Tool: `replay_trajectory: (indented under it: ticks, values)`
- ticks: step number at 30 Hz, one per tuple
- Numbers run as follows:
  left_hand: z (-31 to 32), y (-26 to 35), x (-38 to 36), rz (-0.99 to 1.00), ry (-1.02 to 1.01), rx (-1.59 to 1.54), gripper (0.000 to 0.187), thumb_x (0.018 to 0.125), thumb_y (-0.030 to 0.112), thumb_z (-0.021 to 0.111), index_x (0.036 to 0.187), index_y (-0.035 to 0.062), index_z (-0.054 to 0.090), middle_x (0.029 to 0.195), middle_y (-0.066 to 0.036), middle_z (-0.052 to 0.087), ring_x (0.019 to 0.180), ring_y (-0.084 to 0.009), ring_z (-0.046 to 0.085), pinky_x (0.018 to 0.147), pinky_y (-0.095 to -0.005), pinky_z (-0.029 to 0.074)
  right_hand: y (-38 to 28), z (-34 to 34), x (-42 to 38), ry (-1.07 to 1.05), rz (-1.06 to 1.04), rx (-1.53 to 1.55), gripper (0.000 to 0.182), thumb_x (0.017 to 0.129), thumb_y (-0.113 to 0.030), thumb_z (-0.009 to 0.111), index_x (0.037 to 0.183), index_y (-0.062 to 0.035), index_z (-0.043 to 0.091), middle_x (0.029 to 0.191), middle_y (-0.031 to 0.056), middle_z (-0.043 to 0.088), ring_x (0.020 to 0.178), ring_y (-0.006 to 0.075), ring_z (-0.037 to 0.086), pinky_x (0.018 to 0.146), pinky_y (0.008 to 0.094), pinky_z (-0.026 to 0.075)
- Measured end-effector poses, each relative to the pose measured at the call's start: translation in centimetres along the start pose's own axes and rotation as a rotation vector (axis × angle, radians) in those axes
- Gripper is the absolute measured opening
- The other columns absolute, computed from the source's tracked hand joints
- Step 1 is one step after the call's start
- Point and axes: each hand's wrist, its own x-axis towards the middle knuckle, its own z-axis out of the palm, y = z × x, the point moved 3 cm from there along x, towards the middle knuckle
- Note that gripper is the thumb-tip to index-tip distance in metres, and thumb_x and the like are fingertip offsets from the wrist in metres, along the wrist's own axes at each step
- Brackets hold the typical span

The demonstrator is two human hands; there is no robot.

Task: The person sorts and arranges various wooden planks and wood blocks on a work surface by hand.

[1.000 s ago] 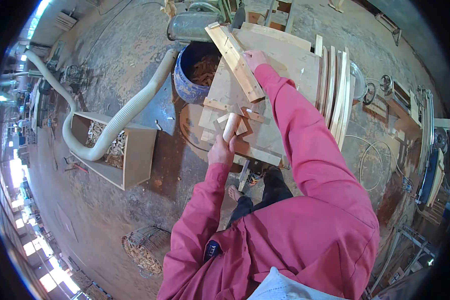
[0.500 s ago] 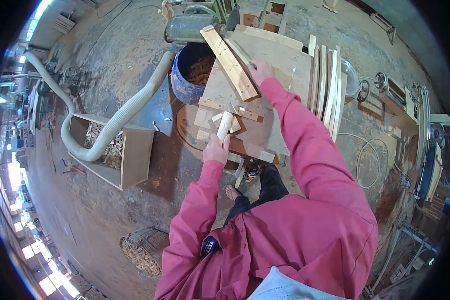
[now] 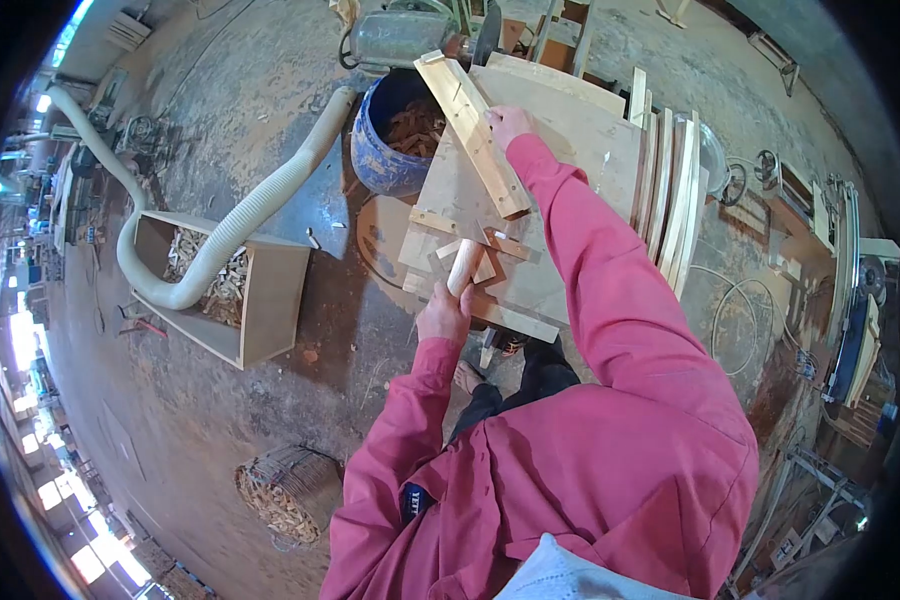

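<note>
Two hands were set apart over a pale, flat wooden worktop (image 3: 572, 148).
The left hand (image 3: 444, 313) had its fingers closed around a pale, rounded wooden rod (image 3: 464, 266), near left, seemingly for control; the right hand (image 3: 511, 127) met a long, pale wooden board (image 3: 477, 138) slanting far left, perhaps steadying it, its grip impossible to tell.

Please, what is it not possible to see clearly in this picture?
All in the head view:
Lower end of the round wooden piece: hidden inside the left hand.
Bottom of the blue barrel: covered by wood scraps.
Pink shirt: cut off by the lower edge.
</note>
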Motion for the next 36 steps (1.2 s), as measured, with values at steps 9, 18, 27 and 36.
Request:
replay_trajectory:
  ticks: [9,18,27,36]
  values:
    - [0.8,3.6,5.0,0.021,0.033,0.013,0.047,0.101,0.051,0.060,0.100,0.0042,0.051,0.082,-0.025,0.070,0.077,-0.0484,0.069,0.067,-0.0579,0.054,0.9,-2.6,5.5,0.023,0.091,-0.028,0.028,0.096,-0.034,0.066,0.109,-0.0145,0.080,0.105,0.0156,0.076,0.099,0.0362,0.072,0.089,0.0436,0.054]
    - [1.6,4.5,6.9,0.047,0.032,0.019,0.046,0.102,0.050,0.059,0.102,0.0051,0.051,0.081,-0.024,0.069,0.077,-0.0490,0.067,0.067,-0.0597,0.051,4.0,-5.8,8.2,0.228,0.147,-0.093,0.022,0.091,-0.033,0.069,0.100,-0.0163,0.080,0.101,0.0165,0.076,0.100,0.0394,0.071,0.090,0.0481,0.055]
    - [0.4,1.5,2.3,0.013,-0.027,0.046,0.046,0.102,0.050,0.058,0.105,0.0044,0.050,0.088,-0.028,0.070,0.083,-0.0502,0.068,0.072,-0.0600,0.052,0.6,-3.7,0.9,0.165,-0.018,-0.191,0.031,0.093,-0.036,0.067,0.108,-0.0118,0.078,0.100,0.0180,0.075,0.096,0.0371,0.071,0.086,0.0482,0.055]
    - [-0.5,-1.1,-1.6,-0.003,-0.038,-0.001,0.049,0.100,0.051,0.060,0.100,0.0037,0.051,0.085,-0.024,0.070,0.075,-0.0464,0.069,0.064,-0.0546,0.055,-0.2,2.5,1.8,0.116,0.096,-0.054,0.026,0.092,-0.035,0.070,0.094,-0.0105,0.080,0.089,0.0190,0.074,0.085,0.0372,0.072,0.079,0.0475,0.055]
